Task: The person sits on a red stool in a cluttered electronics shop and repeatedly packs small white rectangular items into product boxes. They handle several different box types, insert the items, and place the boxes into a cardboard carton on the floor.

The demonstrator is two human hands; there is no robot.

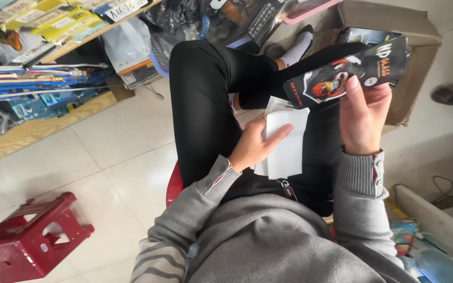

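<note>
Viewpoint: head camera looking down on a seated person in a grey knitted sweater and black trousers, lap at frame centre.
Right hand (362, 116): raised at upper right of the frame; fingers closed around the lower end of a flat black rectangular retail packet with a red and white graphic (348, 72), thumb across its face. The packet tilts up to the right, clear of the lap.
Left hand (255, 145): at frame centre; fingers curled onto the left edge of a stack of thin white rectangular sheets or sleeves (285, 141), index finger laid along the top. Whether it grips or only pins them to the thigh cannot be told.
Location of items: the white stack rests on the black trousers; the black packet hangs above and to the right of it, apart from it.
Step in hand: judged to be inspection or sorting of the packet, with the white stack steadied.
Next move calls for: judged, a firm pinch on the packet and the left hand keeping the loose sheets from sliding off the lap.
Surroundings: open brown cardboard box (405, 31) upper right; dark red plastic stool (30, 238) lower left on the pale tiled floor (116, 157); wooden shelf of packaged goods (38, 78) upper left.
</note>
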